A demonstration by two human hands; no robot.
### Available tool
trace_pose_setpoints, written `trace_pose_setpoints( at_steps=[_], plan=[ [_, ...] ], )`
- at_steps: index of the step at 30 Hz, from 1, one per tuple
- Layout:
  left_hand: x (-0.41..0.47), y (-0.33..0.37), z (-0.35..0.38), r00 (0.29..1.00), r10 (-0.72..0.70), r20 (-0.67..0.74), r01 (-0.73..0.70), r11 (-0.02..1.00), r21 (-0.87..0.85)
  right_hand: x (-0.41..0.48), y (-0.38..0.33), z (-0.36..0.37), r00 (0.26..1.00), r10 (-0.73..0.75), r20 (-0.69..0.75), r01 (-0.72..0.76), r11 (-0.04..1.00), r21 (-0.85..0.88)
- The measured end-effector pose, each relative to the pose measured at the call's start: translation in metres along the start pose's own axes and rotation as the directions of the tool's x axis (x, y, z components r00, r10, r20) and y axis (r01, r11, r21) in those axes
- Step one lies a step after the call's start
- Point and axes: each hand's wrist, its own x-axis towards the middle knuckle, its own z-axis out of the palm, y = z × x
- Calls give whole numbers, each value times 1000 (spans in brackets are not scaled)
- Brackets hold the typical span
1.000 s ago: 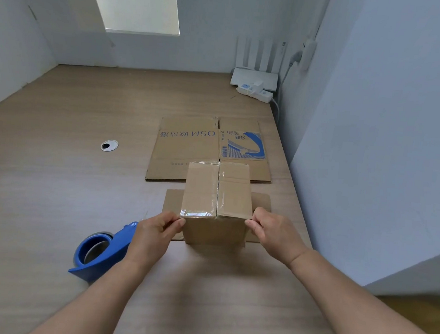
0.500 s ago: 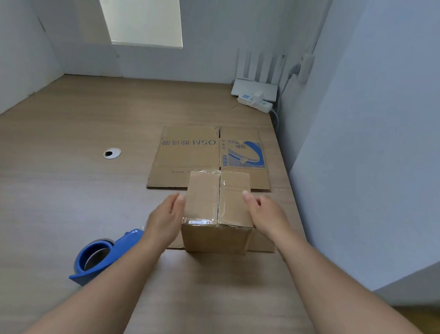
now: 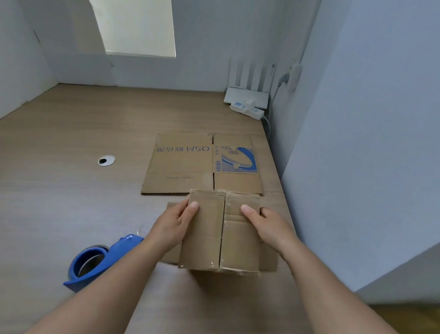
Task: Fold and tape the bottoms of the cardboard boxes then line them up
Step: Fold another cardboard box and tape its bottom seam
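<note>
Head view: left hand [image 3: 173, 226] and right hand [image 3: 269, 229] each clasp a side of the cardboard box [image 3: 220, 238], thumbs over its seamed, probably taped face, likely to steady it for lining up.

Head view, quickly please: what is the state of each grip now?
Left grip: holds the cardboard box by its left side, thumb on top.
Right grip: holds the cardboard box by its right side, thumb on top.

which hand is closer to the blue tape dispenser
Left. The left hand grips the box on its left side, by the tape dispenser; the right hand grips its right side, farther off.
</note>
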Motion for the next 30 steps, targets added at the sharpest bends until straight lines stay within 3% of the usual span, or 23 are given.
trace_pose_setpoints(
  at_steps=[4, 6, 9, 14, 18, 21, 24, 27, 29, 30],
  plan=[
    [-9, 19, -12, 989, 138, -53, -147, 943, -297, -13, -12, -21, 961, -238, -142, 264, 942, 208],
    [-14, 23, -18, 990, 123, -75, -144, 881, -452, -16, -12, -25, 941, -285, -181, 328, 899, 289],
    [-23, 16, -14, 996, 18, -90, -62, 855, -516, -18, 2, -19, 975, -151, -161, 199, 916, 349],
    [-49, -15, 5, 985, -160, 62, 171, 944, -280, -27, 31, 10, 992, 117, -47, -104, 971, 213],
    [-64, -31, 9, 959, -266, 99, 284, 919, -274, -40, 36, 23, 987, 155, 26, -157, 984, 86],
    [-67, -31, 4, 966, -254, 42, 252, 903, -349, -40, 35, 22, 984, 175, -46, -160, 959, 232],
    [-65, -27, -4, 964, -138, -226, 45, 927, -372, -36, 31, 13, 939, 107, -326, -1, 951, 309],
    [-63, -18, -17, 847, 188, -497, -243, 969, -48, -43, 11, -1, 738, -47, -674, 224, 958, 178],
    [-56, -9, -23, 796, 405, -450, -334, 914, 230, -45, -8, -6, 669, -205, -715, 337, 940, 46],
    [-50, -4, -23, 822, 448, -352, -327, 877, 353, -44, -15, -5, 698, -252, -670, 332, 943, -9]
  ],
)
